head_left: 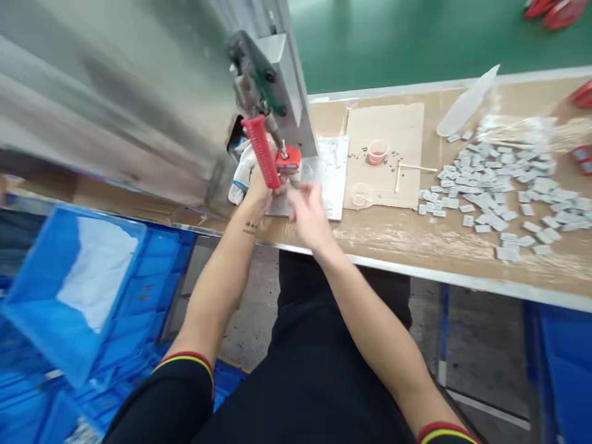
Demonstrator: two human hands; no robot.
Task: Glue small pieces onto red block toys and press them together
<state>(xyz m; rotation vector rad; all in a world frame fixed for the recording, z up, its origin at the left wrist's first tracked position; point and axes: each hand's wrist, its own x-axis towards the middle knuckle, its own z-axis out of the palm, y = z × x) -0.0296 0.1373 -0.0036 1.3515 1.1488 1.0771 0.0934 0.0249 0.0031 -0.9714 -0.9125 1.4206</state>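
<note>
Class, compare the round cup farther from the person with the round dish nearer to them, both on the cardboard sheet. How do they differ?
The far cup has red in it; the near dish shows no red.
The cup has visible side walls, while the dish looks flatter.
Both are small, round and see-through, and both rest on the cardboard sheet.

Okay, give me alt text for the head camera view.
A person's left hand and right hand are close to a small red block under a red-handled clamp on a workbench. Small grey pieces lie scattered to the right; blue bins sit lower left.
</note>
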